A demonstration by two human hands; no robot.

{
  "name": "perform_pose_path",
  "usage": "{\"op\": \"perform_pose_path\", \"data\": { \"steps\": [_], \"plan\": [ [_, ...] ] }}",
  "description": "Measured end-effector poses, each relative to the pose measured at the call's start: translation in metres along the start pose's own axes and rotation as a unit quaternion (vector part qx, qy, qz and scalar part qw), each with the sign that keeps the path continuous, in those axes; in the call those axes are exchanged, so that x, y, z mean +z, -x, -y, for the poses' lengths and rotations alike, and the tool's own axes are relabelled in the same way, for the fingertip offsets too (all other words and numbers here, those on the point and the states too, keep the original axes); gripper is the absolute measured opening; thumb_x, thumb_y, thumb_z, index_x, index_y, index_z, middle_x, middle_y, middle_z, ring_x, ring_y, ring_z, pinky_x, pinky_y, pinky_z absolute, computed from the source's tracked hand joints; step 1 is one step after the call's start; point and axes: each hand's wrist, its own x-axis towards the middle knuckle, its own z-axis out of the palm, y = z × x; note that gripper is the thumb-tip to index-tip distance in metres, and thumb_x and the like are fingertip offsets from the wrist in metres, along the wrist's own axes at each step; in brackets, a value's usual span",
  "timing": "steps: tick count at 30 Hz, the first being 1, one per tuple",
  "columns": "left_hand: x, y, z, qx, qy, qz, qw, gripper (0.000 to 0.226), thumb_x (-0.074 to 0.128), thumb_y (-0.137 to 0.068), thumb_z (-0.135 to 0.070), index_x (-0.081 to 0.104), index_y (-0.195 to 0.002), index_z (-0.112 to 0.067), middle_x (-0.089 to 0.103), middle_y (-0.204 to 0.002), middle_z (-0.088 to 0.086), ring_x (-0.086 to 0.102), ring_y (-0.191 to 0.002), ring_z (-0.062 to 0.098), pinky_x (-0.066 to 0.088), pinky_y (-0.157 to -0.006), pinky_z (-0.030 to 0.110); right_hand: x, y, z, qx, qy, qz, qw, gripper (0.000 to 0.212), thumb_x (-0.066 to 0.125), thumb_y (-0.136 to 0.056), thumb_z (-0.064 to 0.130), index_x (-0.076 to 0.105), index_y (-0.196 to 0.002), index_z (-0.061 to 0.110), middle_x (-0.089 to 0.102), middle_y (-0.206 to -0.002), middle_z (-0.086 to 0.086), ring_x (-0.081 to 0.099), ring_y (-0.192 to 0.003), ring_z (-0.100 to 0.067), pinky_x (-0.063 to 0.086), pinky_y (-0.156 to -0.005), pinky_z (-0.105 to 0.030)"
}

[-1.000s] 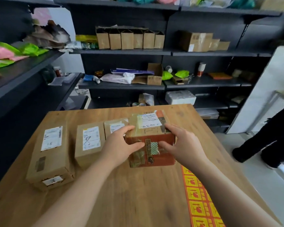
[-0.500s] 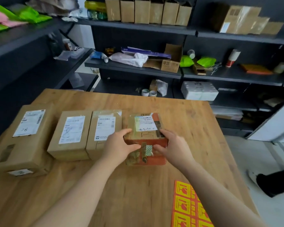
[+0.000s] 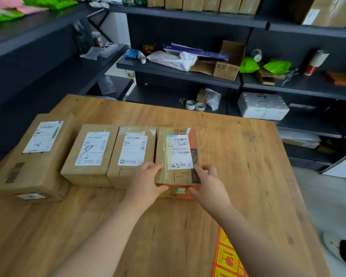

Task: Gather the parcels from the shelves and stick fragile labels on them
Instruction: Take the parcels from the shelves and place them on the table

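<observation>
Orange-fronted, tape-wrapped cardboard parcel [image 3: 177, 156] sits on the wooden table [image 3: 238, 176], rightmost in my row of four boxes. My left hand [image 3: 146, 186] and right hand [image 3: 208, 188] clasp its near corners.

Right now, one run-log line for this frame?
stage: lining up parcels | left hand + right hand: on orange parcel, on table | row: four | fragile labels: unused
</observation>
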Motion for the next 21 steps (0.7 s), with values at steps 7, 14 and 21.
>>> {"op": "perform_pose_path", "data": {
  "steps": [7,14,21],
  "plan": [
    [-0.010,0.010,-0.001,0.024,-0.046,0.002,0.999,0.062,0.072,-0.079,-0.036,0.048,-0.136,-0.022,0.046,-0.126,-0.005,0.044,-0.115,0.014,0.038,-0.097,0.026,-0.004,0.004,0.014,-0.066,0.108,-0.050,0.991,0.060,0.071,-0.076,0.041,0.050,-0.129,0.022,0.040,-0.136,-0.011,0.048,-0.115,-0.033,0.040,-0.098,-0.041],
    [-0.075,0.058,0.007,0.045,-0.132,-0.130,0.982,0.037,0.066,-0.084,-0.034,0.065,-0.119,-0.020,0.062,-0.117,-0.004,0.054,-0.106,0.021,0.043,-0.090,0.035,-0.013,0.018,0.091,-0.260,0.089,-0.109,0.955,0.048,0.080,-0.070,0.029,0.066,-0.112,0.011,0.064,-0.118,-0.010,0.060,-0.109,-0.030,0.046,-0.096,-0.044],
    [-0.155,0.151,0.043,-0.034,-0.179,-0.226,0.957,0.032,0.065,-0.085,-0.034,0.068,-0.113,-0.020,0.065,-0.113,-0.007,0.055,-0.103,0.021,0.043,-0.086,0.036,0.003,0.060,0.203,-0.396,0.055,-0.091,0.912,0.039,0.073,-0.076,0.031,0.067,-0.111,0.016,0.069,-0.110,-0.002,0.064,-0.101,-0.022,0.046,-0.095,-0.038]
  ]
}}
